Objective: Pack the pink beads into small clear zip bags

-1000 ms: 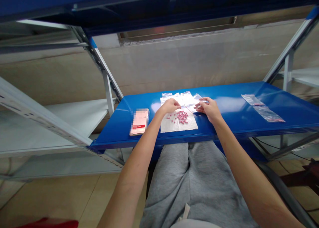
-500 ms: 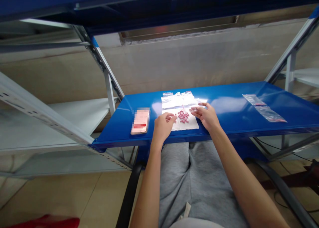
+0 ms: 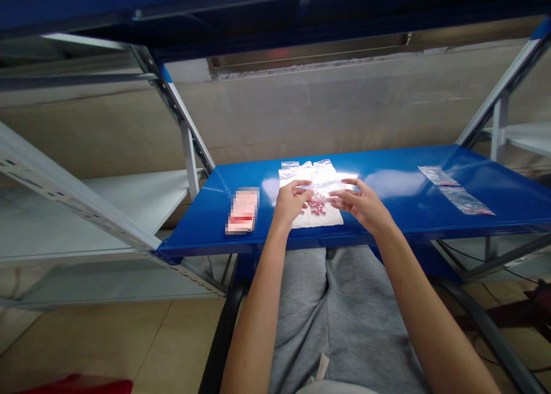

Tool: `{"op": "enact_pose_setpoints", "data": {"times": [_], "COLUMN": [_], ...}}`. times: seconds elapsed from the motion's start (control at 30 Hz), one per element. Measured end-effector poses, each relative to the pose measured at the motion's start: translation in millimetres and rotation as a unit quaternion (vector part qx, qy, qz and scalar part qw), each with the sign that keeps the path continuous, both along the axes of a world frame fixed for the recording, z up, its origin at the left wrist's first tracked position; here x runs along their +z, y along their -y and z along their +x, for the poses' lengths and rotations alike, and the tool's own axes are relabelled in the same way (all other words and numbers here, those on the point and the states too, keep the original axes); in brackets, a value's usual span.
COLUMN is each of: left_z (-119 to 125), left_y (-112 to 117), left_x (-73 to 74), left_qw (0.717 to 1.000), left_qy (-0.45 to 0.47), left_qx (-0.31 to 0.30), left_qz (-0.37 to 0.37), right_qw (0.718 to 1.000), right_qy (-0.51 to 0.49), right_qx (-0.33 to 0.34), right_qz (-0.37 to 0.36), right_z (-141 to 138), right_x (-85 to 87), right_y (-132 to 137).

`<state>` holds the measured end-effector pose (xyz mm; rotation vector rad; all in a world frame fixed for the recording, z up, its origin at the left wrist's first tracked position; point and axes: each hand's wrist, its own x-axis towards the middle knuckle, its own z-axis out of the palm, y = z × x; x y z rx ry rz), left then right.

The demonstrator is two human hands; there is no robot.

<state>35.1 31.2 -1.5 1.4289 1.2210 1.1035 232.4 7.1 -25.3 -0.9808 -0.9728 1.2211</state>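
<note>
A small clear zip bag [image 3: 321, 184] with a red line along its mouth is stretched between my hands, blurred by glare. My left hand [image 3: 291, 205] pinches it at the red-lined end. The thumb and fingers of my right hand [image 3: 360, 206] close on its other end, though the fingertips are partly smeared. Below the bag, many small dark-pink beads or pellets [image 3: 317, 208] lie heaped on a white cloth or paper sheet [image 3: 327, 219]. My left fingers cover the left side of the heap.
A phone [image 3: 243, 210] with a blurred screen lies to the left on the blue shelf top [image 3: 387, 210]. Two clear zip bags [image 3: 464, 199] lie at the right. More clear bags [image 3: 323, 166] rest behind the heap. An upper blue shelf [image 3: 275, 15] overhangs the workspace.
My left hand has moved up and right, onto the bag's red-lined end. The bag has shifted slightly left, and my right hand has moved slightly.
</note>
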Motion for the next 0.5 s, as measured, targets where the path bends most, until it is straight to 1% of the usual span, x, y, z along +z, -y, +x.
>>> {"op": "enact_pose_setpoints", "data": {"times": [0.1, 0.17, 0.27, 0.33, 0.4, 0.5], "left_z": [-7, -7, -1, 5, 10, 16], "left_y": [-3, -6, -9, -10, -9, -6], "left_x": [7.7, 13.2, 20.9, 24.7, 26.6, 25.7], "left_qw": [0.999, 0.998, 0.996, 0.994, 0.994, 0.996], "left_qy": [-0.006, -0.015, -0.043, -0.057, -0.051, -0.036], "left_qx": [-0.042, -0.059, -0.081, -0.094, -0.093, -0.069], "left_qz": [-0.006, -0.009, -0.017, -0.019, -0.015, -0.035], "right_qw": [0.999, 0.996, 0.986, 0.978, 0.973, 0.975], "right_qy": [0.037, 0.076, 0.144, 0.182, 0.208, 0.214], "right_qx": [0.013, 0.037, 0.079, 0.094, 0.091, 0.055], "right_qz": [0.001, 0.008, 0.025, 0.034, 0.039, 0.038], "right_z": [11, 16, 17, 15, 13, 14], "right_x": [8.3, 16.0, 27.8, 33.7, 37.4, 39.9], "right_y": [-1, -3, -5, -8, -13, -20]}}
